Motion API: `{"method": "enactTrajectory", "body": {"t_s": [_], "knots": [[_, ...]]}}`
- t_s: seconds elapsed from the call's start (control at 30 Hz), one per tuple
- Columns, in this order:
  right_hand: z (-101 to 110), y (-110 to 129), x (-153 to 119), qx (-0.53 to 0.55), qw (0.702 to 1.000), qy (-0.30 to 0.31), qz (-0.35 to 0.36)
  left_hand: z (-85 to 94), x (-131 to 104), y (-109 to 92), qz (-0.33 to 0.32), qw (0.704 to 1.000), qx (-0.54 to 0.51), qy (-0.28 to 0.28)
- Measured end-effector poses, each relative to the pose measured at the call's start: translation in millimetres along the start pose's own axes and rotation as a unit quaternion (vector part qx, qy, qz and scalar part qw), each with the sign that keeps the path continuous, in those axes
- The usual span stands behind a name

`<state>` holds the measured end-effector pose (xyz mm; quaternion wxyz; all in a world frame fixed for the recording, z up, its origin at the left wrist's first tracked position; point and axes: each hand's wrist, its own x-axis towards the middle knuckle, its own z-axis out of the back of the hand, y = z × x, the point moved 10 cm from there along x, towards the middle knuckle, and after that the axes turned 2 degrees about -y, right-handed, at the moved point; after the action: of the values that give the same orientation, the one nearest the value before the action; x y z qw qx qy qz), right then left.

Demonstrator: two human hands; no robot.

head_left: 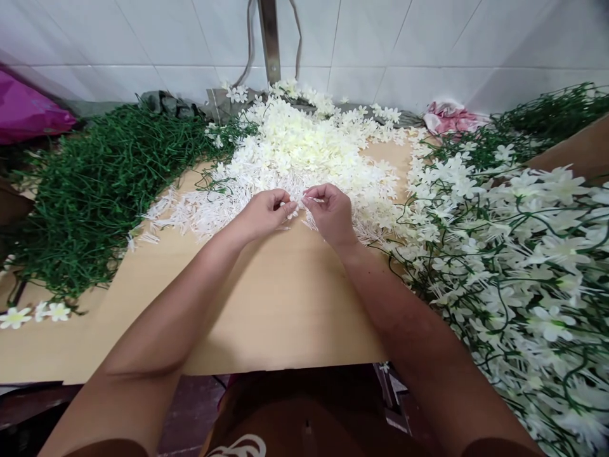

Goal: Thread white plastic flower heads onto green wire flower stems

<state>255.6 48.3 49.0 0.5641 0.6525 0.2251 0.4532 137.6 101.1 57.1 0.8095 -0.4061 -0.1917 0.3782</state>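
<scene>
My left hand (267, 214) and my right hand (330, 214) face each other over the near edge of a pile of white artificial flower pieces. Each has thumb and fingertips pinched together, almost touching the other. Something small and white shows at the fingertips, too small to make out. Thin white stamen-like strips (200, 212) lie beside and behind my left hand. Behind both hands rises a heap of loose cream-white flower heads (304, 143).
A mound of green plastic stems (118, 165) lies on the left. Assembled white flowers on green stems (514, 266) fill the right side. The board (285, 298) spans the front. A pink bag (33, 108), a stained cloth (454, 119) and a metal post (269, 41) stand near the tiled wall.
</scene>
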Motion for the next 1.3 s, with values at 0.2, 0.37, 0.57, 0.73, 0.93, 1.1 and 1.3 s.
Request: {"method": "enactTrajectory", "body": {"t_s": [0.2, 0.37, 0.57, 0.73, 0.93, 1.1, 1.3], "knots": [[-6, 6, -5, -0.040, 0.998, 0.022, 0.046, -2.9, -1, 10, 0.031, 0.999, 0.006, 0.010], [-12, 7, -10, -0.056, 0.994, 0.043, 0.078, -9.7, -2, 16, 0.062, 0.997, -0.045, 0.029], [-10, 2, -9, -0.062, 0.995, 0.034, 0.063, -10.8, -1, 16, 0.037, 0.998, -0.030, 0.032], [-12, 0, -10, -0.059, 0.996, 0.040, 0.046, -10.3, -2, 12, 0.024, 0.999, -0.010, 0.027], [-14, -4, -10, -0.079, 0.995, 0.057, 0.036, -5.9, -1, 10, -0.008, 1.000, 0.014, 0.000], [-10, 0, -9, -0.126, 0.988, 0.039, 0.077, -7.8, 0, 11, -0.016, 0.999, 0.035, 0.012], [-11, 11, -13, -0.216, 0.963, 0.035, 0.156, -6.3, 0, 11, -0.022, 0.999, 0.043, 0.000]]}}
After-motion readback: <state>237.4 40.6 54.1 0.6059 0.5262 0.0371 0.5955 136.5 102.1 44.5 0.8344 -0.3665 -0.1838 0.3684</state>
